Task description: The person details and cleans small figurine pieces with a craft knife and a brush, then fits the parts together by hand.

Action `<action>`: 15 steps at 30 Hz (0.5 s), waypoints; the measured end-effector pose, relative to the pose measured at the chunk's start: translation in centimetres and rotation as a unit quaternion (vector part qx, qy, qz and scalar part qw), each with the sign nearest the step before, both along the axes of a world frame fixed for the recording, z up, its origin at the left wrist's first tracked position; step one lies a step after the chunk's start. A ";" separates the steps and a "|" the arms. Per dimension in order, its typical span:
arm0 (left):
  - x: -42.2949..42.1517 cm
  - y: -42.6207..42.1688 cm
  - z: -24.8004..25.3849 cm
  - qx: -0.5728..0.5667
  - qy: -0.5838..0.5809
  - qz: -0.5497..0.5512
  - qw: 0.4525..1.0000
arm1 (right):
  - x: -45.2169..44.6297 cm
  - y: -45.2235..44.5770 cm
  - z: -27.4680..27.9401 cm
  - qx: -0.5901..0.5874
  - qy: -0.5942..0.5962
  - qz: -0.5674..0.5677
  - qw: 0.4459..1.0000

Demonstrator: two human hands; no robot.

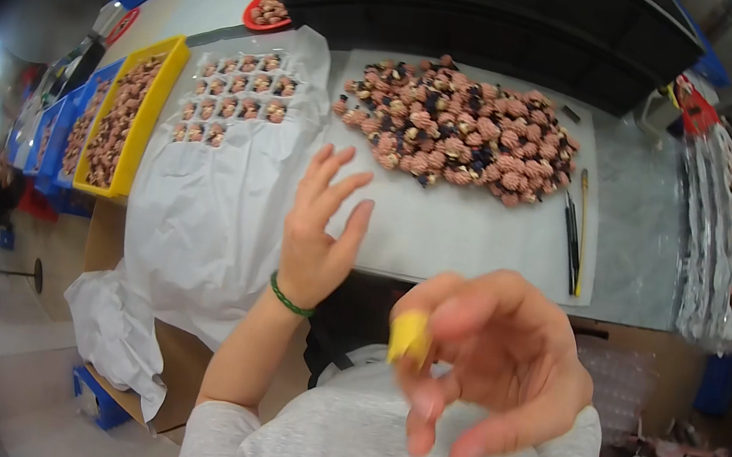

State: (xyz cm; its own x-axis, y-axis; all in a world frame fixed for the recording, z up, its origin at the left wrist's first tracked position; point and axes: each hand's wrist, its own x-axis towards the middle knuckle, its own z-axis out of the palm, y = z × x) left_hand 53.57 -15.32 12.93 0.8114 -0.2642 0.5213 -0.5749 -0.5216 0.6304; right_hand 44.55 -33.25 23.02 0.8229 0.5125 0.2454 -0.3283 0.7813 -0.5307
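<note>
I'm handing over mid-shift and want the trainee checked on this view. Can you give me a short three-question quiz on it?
1. What colour is the bin closest to the white paper on the left? A) blue B) yellow C) red
2. True or false: the black tool lies to the right of the left hand.
3. Which hand has something yellow at its fingertips?

Key:
1. B, yellow.
2. True.
3. The right hand; whether the yellow item is held or wrapped around a finger can't be told for sure.
</note>
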 end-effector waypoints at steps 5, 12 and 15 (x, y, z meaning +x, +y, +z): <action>-1.5 -3.6 -4.5 -0.111 0.036 -0.072 0.991 | 0.6 -1.0 3.8 -0.016 -0.007 0.129 0.991; -1.8 -3.6 -8.1 -0.144 0.066 -0.058 0.986 | 0.9 -0.9 3.4 -0.004 0.013 0.181 0.983; -1.7 -3.7 -8.1 -0.143 0.067 -0.056 0.986 | 1.3 -0.6 3.1 0.018 0.016 0.203 0.979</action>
